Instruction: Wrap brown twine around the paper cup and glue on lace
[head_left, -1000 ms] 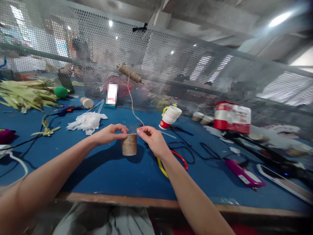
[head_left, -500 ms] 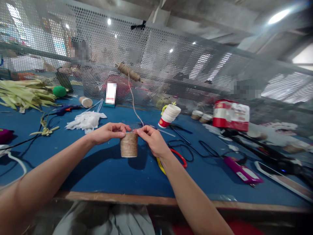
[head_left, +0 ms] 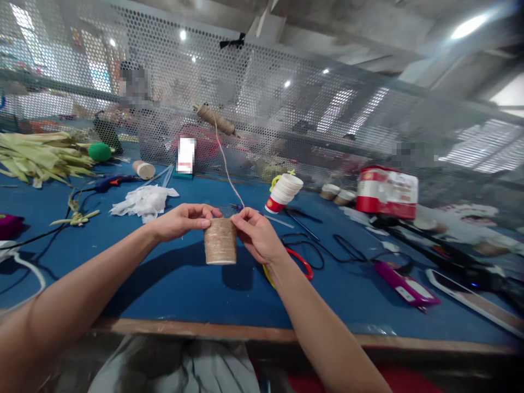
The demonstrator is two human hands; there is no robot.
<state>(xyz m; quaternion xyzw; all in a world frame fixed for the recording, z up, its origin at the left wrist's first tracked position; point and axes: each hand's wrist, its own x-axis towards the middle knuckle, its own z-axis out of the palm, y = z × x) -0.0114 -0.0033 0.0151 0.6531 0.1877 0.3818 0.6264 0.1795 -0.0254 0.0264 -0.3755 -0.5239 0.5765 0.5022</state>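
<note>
A paper cup wrapped in brown twine [head_left: 220, 243] hangs above the blue table between my two hands, its white rim facing down. My left hand [head_left: 184, 221] pinches the cup's upper left edge between thumb and fingers. At the upper right edge, my right hand [head_left: 257, 232] is closed with thumb and index finger on the twine [head_left: 226, 169]. That strand runs up to a twine spool [head_left: 216, 120] mounted on the perforated metal screen. Exactly how the right fingertips grip the strand is partly hidden.
Beyond my hands stand stacked white paper cups [head_left: 285, 192] and a white crumpled cloth [head_left: 145, 202]. Corn husks [head_left: 41, 155] and a glue gun [head_left: 110, 183] lie left. Black cables, a purple device [head_left: 407, 286], a phone [head_left: 475, 300] and a red-white package [head_left: 387, 192] are right.
The wrapped cup has shifted slightly right and turned a little between my hands. My right hand has moved slightly right with the twine; my left hand keeps its pinch.
</note>
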